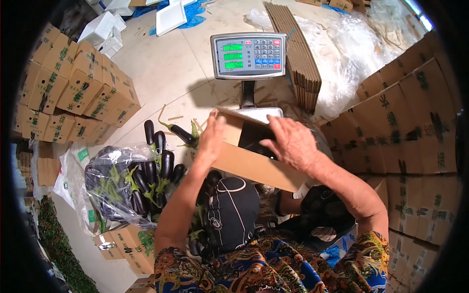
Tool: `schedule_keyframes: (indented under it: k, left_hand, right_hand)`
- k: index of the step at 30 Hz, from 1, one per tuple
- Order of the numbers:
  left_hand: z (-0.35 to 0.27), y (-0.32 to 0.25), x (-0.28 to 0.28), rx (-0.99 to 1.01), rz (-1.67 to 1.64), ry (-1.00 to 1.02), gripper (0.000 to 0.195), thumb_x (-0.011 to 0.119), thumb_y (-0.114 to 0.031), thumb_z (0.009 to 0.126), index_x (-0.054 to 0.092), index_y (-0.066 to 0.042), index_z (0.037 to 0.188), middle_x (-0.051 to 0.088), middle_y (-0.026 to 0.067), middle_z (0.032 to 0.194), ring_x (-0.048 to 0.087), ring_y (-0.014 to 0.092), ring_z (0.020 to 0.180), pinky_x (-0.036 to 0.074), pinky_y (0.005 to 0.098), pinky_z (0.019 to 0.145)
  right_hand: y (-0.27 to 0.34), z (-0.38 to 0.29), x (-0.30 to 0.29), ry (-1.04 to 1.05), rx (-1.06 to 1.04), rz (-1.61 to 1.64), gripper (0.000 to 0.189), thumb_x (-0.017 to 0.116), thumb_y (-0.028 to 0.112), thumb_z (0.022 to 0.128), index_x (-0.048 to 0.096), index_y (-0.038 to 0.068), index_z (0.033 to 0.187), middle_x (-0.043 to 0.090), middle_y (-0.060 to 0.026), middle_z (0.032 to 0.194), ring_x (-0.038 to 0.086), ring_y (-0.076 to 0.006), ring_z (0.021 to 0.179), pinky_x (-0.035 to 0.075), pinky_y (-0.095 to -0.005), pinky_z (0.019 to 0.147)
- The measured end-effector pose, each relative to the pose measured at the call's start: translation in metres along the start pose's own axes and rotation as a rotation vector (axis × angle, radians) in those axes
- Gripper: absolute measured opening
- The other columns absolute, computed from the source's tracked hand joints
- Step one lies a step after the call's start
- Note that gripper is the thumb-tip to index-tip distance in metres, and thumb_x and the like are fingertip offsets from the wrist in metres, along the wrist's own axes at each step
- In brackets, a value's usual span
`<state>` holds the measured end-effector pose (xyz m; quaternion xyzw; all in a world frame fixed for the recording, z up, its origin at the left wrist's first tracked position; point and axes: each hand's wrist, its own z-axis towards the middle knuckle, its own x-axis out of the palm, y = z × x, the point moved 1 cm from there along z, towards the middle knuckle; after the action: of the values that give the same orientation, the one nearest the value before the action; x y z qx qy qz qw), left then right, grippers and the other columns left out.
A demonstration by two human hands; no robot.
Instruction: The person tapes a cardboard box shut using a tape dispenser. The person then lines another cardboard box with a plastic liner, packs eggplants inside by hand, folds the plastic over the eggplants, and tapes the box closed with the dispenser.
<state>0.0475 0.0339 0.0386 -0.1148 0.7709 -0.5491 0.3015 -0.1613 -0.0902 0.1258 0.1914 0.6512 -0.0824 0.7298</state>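
Note:
A cardboard box (256,166) sits in front of me at the platform scale, its top partly open. Through the gap between its flaps show dark contents (253,137), probably eggplants, mostly hidden. My left hand (213,137), slightly blurred, grips the box's left end by the flap. Over the right end lies my right hand (295,144), its thumb bent toward the opening and its fingers at the far flap. The scale's silver platform (262,113) peeks out behind the box. Its display head (249,55) has lit green readouts and a keypad.
Loose eggplants (167,163) and a clear plastic bag of eggplants (110,183) lie left. Printed cartons stand stacked at left (84,88) and right (403,124). Flattened cardboard (296,58), plastic film (351,55) and white foam boxes (100,31) are beyond.

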Motion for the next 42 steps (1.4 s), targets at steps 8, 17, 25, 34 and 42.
schedule_keyframes:
  k: [8,17,25,34,42]
  left_hand:
    - [-0.004,0.020,-0.014,-0.051,-0.482,-0.040,0.068,0.031,-0.051,0.104,0.027,-0.001,0.151,0.050,0.0231,0.138,0.053,0.028,0.124,0.042,0.0373,0.105]
    - [0.043,0.002,-0.004,0.351,0.211,0.184,0.045,0.036,-0.038,0.104,0.051,-0.006,0.132,0.058,0.0188,0.126,0.057,0.032,0.114,0.044,0.0401,0.100]
    - [0.028,-0.005,0.001,0.384,0.273,-0.016,0.024,0.046,-0.027,0.101,0.053,-0.004,0.104,0.060,0.0206,0.095,0.058,0.039,0.093,0.046,0.0456,0.082]
    - [0.011,0.003,0.000,0.069,-0.199,0.248,0.053,0.031,-0.052,0.104,0.053,-0.009,0.127,0.055,0.0092,0.124,0.051,0.021,0.115,0.041,0.0359,0.101]
    - [0.011,0.004,-0.013,0.341,-0.187,0.386,0.047,0.032,-0.045,0.106,0.052,-0.007,0.126,0.060,0.0073,0.113,0.056,0.016,0.108,0.045,0.0344,0.095]
  right_hand:
    - [0.002,-0.016,0.038,-0.009,-0.195,0.035,0.074,0.043,0.057,0.097,0.035,0.004,0.148,0.036,-0.0211,0.151,0.040,-0.0335,0.133,0.035,-0.0490,0.100]
    - [0.009,-0.017,0.044,-0.022,-0.215,-0.034,0.085,0.041,0.069,0.090,0.036,0.007,0.148,0.029,-0.0213,0.154,0.036,-0.0365,0.135,0.032,-0.0523,0.102]
    - [-0.052,-0.049,0.032,0.065,0.518,0.257,0.085,0.037,0.066,0.096,0.028,0.002,0.150,0.023,-0.0239,0.155,0.021,-0.0360,0.144,0.022,-0.0529,0.114]
    - [-0.046,-0.040,0.064,-0.189,0.833,0.679,0.083,0.051,0.065,0.091,0.039,-0.005,0.135,0.050,-0.0308,0.127,0.050,-0.0401,0.119,0.039,-0.0456,0.103]
    - [-0.041,-0.040,0.066,-0.179,0.816,0.603,0.077,0.051,0.064,0.092,0.042,-0.006,0.124,0.051,-0.0266,0.114,0.051,-0.0373,0.108,0.040,-0.0461,0.097]
